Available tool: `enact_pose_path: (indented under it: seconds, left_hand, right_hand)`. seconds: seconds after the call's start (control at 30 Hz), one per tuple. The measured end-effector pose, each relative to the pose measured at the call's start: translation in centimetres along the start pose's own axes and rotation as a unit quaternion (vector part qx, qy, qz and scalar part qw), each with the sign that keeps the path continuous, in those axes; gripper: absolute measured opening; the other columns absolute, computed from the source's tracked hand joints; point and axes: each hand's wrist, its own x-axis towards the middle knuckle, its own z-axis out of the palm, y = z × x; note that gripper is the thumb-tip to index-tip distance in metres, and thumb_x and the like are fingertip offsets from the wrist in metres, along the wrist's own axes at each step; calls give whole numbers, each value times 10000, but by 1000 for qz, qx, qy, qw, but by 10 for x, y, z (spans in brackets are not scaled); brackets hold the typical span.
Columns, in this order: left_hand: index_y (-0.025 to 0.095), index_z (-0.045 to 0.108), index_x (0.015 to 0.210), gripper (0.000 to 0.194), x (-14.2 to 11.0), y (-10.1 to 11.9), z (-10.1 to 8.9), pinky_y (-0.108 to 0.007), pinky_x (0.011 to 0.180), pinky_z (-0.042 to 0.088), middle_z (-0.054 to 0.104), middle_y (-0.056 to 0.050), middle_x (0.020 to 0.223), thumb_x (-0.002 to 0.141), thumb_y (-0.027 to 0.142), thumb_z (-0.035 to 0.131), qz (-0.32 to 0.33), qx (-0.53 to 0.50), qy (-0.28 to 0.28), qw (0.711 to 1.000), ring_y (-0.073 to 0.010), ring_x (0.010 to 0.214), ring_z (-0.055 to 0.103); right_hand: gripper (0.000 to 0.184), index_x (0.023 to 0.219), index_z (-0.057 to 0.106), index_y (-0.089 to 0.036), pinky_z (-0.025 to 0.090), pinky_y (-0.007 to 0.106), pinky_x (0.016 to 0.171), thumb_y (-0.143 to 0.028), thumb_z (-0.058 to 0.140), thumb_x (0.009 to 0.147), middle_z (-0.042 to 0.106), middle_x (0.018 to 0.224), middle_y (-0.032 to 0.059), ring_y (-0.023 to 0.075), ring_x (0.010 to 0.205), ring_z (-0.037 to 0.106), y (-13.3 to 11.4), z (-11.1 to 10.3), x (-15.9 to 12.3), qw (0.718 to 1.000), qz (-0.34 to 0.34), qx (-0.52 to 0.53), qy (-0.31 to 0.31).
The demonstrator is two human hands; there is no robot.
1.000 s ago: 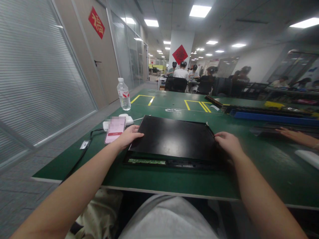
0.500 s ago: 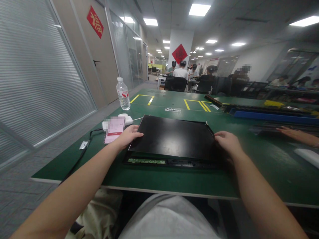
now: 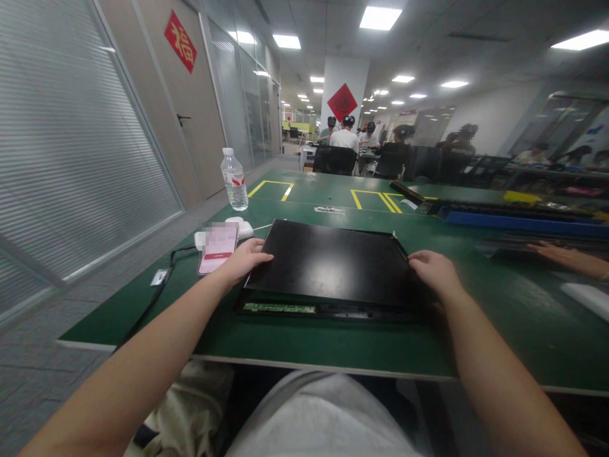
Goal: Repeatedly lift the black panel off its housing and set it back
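A flat black panel (image 3: 333, 261) lies on the green table (image 3: 309, 343) straight in front of me. Along its near edge a strip with a green circuit board (image 3: 280, 308) shows. My left hand (image 3: 243, 259) grips the panel's left edge, fingers curled over it. My right hand (image 3: 434, 271) holds the right edge the same way, fingers bent around the rim.
A phone with a pink screen (image 3: 218, 248), a white charger (image 3: 240, 227) and a black cable (image 3: 157, 292) lie left of the panel. A water bottle (image 3: 234, 180) stands behind them. Another person's hand (image 3: 566, 257) rests at the right, near a blue tray (image 3: 518, 223). Several people sit far back.
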Motion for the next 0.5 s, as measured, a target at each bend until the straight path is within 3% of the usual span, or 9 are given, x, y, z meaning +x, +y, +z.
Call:
enact_pose_path:
  seconds: [0.33, 0.5]
  left_hand:
    - [175, 622, 906, 303, -1, 2, 3, -364, 748, 593, 733, -38, 789, 677, 245, 808, -6, -19, 28, 999, -249, 810, 729]
    - [175, 602, 921, 312, 1, -1, 2, -356, 716, 594, 741, -31, 786, 673, 193, 791, -3, -32, 18, 999, -227, 730, 729]
  right_hand:
    - [450, 902, 730, -184, 462, 320, 660, -463, 377, 917, 745, 836, 80, 179, 607, 624, 1, -1, 3, 991, 51, 121, -31]
    - [536, 898, 731, -172, 456, 313, 624, -514, 319, 933, 740, 795, 87, 171, 576, 606, 2, 0, 2, 986, 50, 157, -20]
